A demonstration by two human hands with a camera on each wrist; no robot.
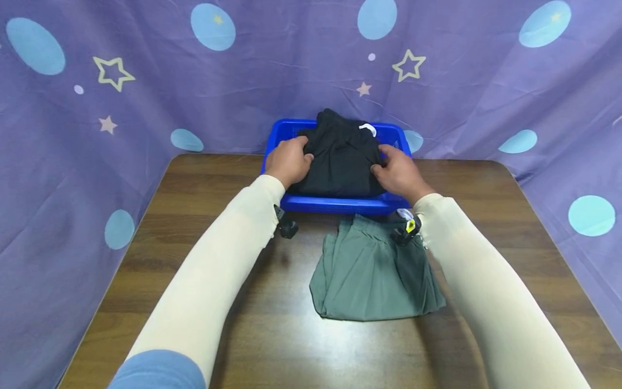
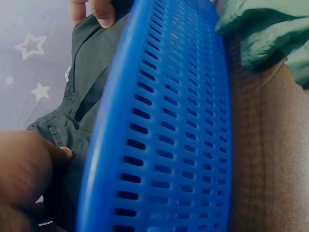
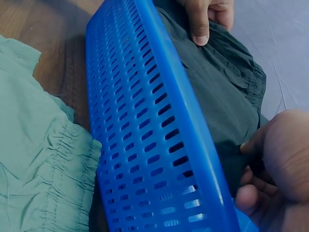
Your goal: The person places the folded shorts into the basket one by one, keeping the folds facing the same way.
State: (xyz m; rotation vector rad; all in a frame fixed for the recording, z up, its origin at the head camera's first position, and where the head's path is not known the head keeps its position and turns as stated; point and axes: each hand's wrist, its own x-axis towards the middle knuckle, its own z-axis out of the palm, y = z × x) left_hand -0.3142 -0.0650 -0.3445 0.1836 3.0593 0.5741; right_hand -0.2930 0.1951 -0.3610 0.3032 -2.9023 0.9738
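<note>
Pinching opposite sides of the folded black garment (image 1: 340,165) in the blue basket (image 1: 335,205), the left hand (image 1: 290,161) and right hand (image 1: 402,172) have fingers clamped on it; likely light, soft and floppy, best held by both side edges

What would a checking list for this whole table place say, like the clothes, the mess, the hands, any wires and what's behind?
Surface: brown wood-look table.
Job's things: blue basket with slotted sides; black garment in or just over it, its resting on the bottom hidden; green garment, folded, on the table at the basket's near side.
Clutter: nothing seen.
Grippers: left hand and right hand pinch opposite sides of the black garment.
Cables: nothing seen.
Surroundings: purple curtain with blue spots and stars.
</note>
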